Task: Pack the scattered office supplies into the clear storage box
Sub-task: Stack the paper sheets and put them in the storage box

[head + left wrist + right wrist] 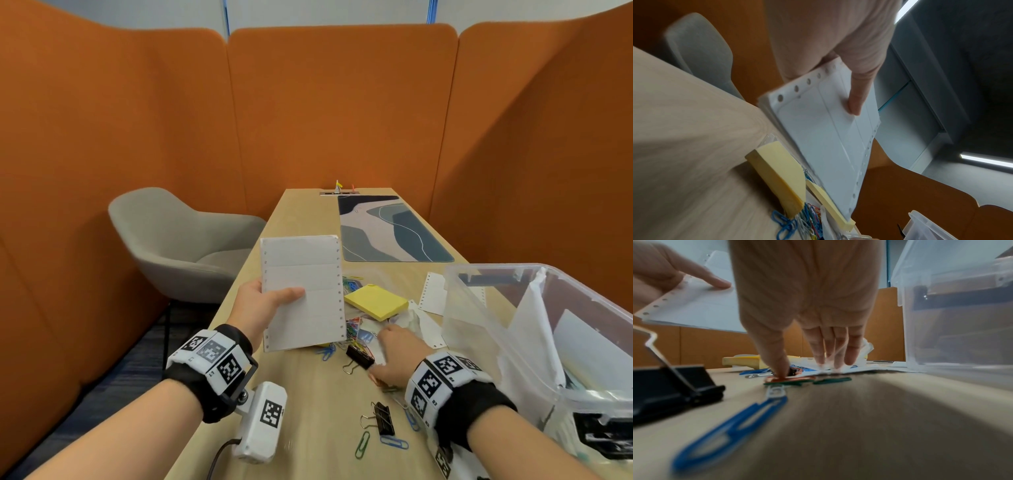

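My left hand holds a stack of white perforated label sheets raised over the table's left side, thumb on top of the sheets. My right hand lies flat on the table with straight fingers pressing a thin clear bag and paper. Its thumb rests on an orange paper clip. The clear storage box stands at the right with white papers inside. A yellow sticky-note pad, a pile of coloured paper clips and two black binder clips lie on the table.
A loose label sheet lies beside the box. Blue and green paper clips sit near the front. A patterned desk mat covers the far right. A grey chair stands left of the table; orange partitions surround it.
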Motion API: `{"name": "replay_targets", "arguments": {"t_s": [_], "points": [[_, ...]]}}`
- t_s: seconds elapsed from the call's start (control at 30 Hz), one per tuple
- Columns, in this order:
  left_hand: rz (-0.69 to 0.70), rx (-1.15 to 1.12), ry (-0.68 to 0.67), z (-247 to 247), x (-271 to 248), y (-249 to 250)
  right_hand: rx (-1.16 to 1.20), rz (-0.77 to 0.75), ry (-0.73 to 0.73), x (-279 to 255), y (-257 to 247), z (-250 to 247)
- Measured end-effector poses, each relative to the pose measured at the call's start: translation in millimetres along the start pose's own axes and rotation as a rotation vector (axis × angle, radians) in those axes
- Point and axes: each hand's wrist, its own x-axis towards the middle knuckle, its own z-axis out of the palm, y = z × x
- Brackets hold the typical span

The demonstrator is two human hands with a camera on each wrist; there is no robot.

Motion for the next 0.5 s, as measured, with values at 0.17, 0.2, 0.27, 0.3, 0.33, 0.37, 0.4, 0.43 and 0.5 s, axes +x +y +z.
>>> {"name": "replay_targets", "arguments": {"t_s": [0.17,0.2,0.27,0.3,0.33,0.37,0.4,0.43,0.5], "points": [[-0.013,0.015,0.005,-3.0,-1.0,-1.4,0.107,-0.025,0.075,-3.4,3.5,-2.5],[-0.018,0.022,0.008,-3.4,-1.1,-1.8,0.113,-0.025,0.077,-2.9,4.2,-2.6],[-0.029,0.028,0.019,-4.4,-0.9,-2.6,0.092,-0.018,0.064,-3.1,5.5,-3.3],[-0.033,0.031,0.023,-4.9,-0.8,-3.0,0.074,-0.01,0.054,-3.9,6.4,-3.6],[-0.035,0.034,0.025,-5.2,-0.5,-3.2,0.057,-0.005,0.05,-4.0,7.3,-4.2],[-0.035,0.035,0.024,-5.3,-0.3,-3.4,0.044,-0.003,0.057,-4.4,8.3,-4.6],[-0.035,0.035,0.024,-5.2,-0.1,-3.9,0.042,-0.003,0.075,-4.5,8.8,-5.3],[-0.036,0.034,0.024,-4.8,0.2,-4.4,0.046,-0.01,0.104,-5.1,9.4,-6.4],[-0.037,0.035,0.024,-3.9,0.3,-5.5,0.048,-0.035,0.175,-5.3,9.9,-8.0]]}}
